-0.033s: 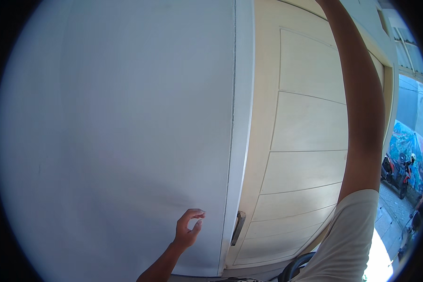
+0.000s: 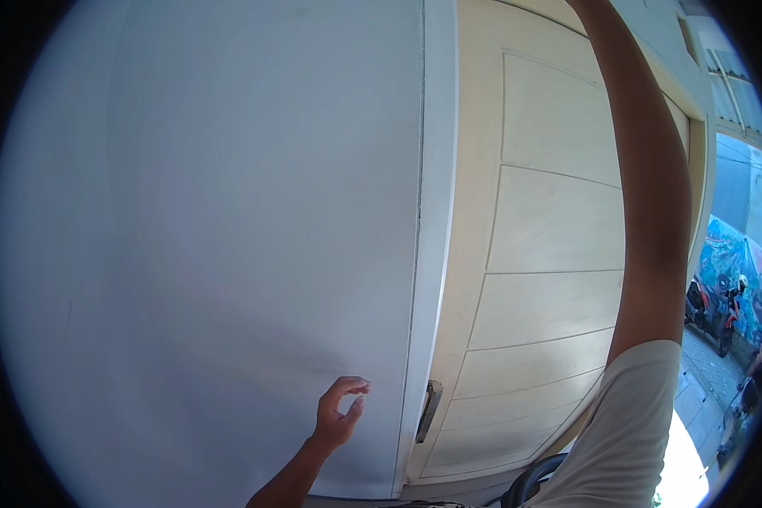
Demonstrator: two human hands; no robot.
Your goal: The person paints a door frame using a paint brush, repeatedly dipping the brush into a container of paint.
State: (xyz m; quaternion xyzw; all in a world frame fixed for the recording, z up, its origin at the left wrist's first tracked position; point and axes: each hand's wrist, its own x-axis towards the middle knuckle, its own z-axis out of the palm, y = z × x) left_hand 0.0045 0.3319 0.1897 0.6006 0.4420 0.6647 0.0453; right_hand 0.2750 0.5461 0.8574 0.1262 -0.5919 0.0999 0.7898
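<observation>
My left hand (image 2: pixel 339 415) hangs in front of a plain white wall (image 2: pixel 254 212), low in the view. Its fingers and thumb curve toward each other with a gap between their tips, and nothing is in it. My right arm (image 2: pixel 652 195), in a light beige sleeve (image 2: pixel 622 423), stretches up past the top edge. The right hand is beyond the picture, so what it touches is hidden. Behind that arm stands a cream panelled door (image 2: pixel 550 305), closed in its frame. A metal door handle (image 2: pixel 429 411) sits on its left side, to the right of my left hand.
A white frame post (image 2: pixel 436 212) runs between wall and door. Below the door shows part of a black tyre-like ring (image 2: pixel 533 483). At the far right, a motorbike (image 2: pixel 720 317) stands on a paved lane (image 2: pixel 703 372) before a blue tarp (image 2: pixel 737 254).
</observation>
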